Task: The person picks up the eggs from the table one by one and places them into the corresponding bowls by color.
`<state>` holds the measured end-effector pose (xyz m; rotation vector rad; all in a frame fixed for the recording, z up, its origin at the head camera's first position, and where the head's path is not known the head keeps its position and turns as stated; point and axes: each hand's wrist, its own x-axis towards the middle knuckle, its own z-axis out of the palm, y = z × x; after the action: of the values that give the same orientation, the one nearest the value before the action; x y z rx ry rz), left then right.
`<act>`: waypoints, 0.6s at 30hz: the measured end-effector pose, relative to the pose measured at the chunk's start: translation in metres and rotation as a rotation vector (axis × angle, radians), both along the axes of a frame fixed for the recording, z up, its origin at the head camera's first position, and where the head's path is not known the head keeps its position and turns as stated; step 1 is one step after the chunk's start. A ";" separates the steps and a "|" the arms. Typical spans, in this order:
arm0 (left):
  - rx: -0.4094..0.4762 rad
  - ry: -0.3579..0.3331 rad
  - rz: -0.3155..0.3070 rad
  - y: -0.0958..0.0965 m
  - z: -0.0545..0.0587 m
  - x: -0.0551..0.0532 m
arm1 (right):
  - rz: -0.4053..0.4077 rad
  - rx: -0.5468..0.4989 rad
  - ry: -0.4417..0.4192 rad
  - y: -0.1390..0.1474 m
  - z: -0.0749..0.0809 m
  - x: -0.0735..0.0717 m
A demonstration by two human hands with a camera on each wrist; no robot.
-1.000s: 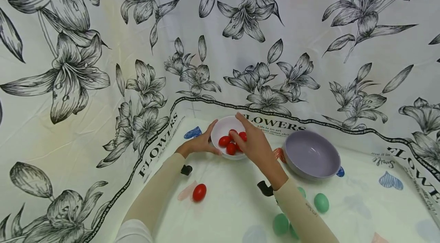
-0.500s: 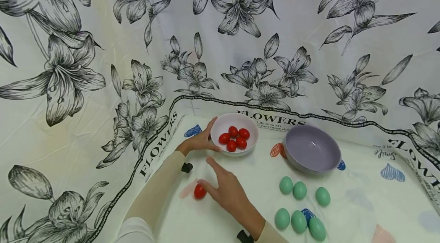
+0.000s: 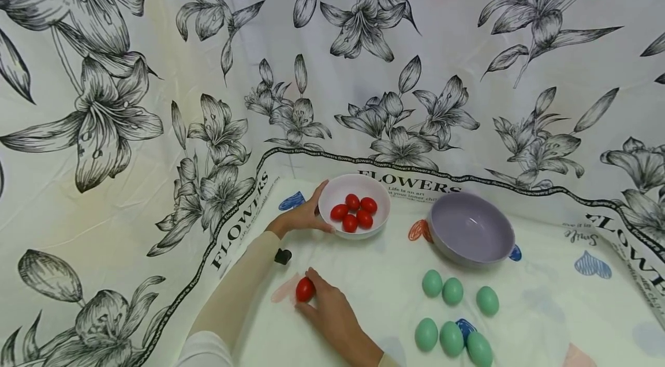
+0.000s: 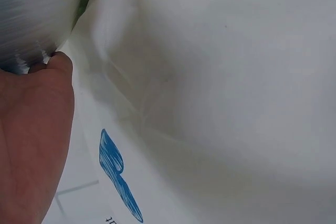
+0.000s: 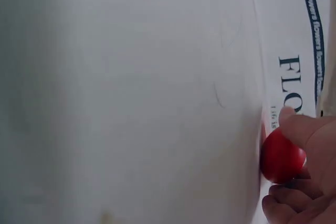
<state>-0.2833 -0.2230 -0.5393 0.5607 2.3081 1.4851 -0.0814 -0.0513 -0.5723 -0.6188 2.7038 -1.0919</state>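
Observation:
A white bowl [image 3: 381,223] with several red eggs [image 3: 350,223] in it stands at the back of the cloth. My left hand [image 3: 301,217] grips the bowl's left side, thumb near the front and fingers round the back. The left wrist view shows that hand [image 4: 31,135] against the bowl's outer wall [image 4: 37,14]. Closer to me, my right hand [image 3: 335,315] pinches a single red egg [image 3: 305,289] between thumb and fingers. In the right wrist view the egg [image 5: 282,157] sits low between the thumb and the curled fingers, close to the cloth.
To the right of the white bowl stands a purple bowl [image 3: 470,231] with nothing in it. Several green eggs [image 3: 452,291] lie on the cloth in front of it. A flower-printed curtain [image 3: 363,67] rises behind and along the left.
My right hand has come from over the white bowl down to the loose red egg, leaving one more egg in the bowl, and its fingers have closed round it. My left hand stays on the bowl.

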 end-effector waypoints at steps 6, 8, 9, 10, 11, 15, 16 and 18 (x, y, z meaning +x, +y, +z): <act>-0.011 0.022 0.004 0.000 0.002 0.001 | 0.013 -0.072 0.043 0.005 -0.003 -0.002; 0.000 0.024 -0.002 0.000 0.002 0.001 | 0.024 -0.091 0.043 0.006 -0.004 -0.003; 0.006 0.026 -0.006 0.000 0.002 0.001 | 0.027 -0.098 0.045 0.006 -0.004 -0.003; 0.012 0.029 -0.009 0.000 0.001 0.001 | 0.031 -0.105 0.044 0.007 -0.004 -0.004; 0.020 0.028 -0.012 0.000 0.001 0.001 | 0.035 -0.110 0.042 0.008 -0.005 -0.005; 0.033 0.024 -0.022 0.000 -0.001 0.000 | 0.036 -0.135 0.020 0.011 -0.001 -0.008; 0.031 0.023 -0.020 -0.001 -0.001 0.000 | 0.033 -0.143 0.016 0.012 0.002 -0.010; 0.020 0.026 -0.014 -0.001 -0.001 0.000 | 0.027 -0.166 0.018 0.016 0.010 -0.014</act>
<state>-0.2828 -0.2242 -0.5403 0.6037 2.3062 1.5044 -0.0953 -0.0357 -0.5622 -0.6907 2.6299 -1.3197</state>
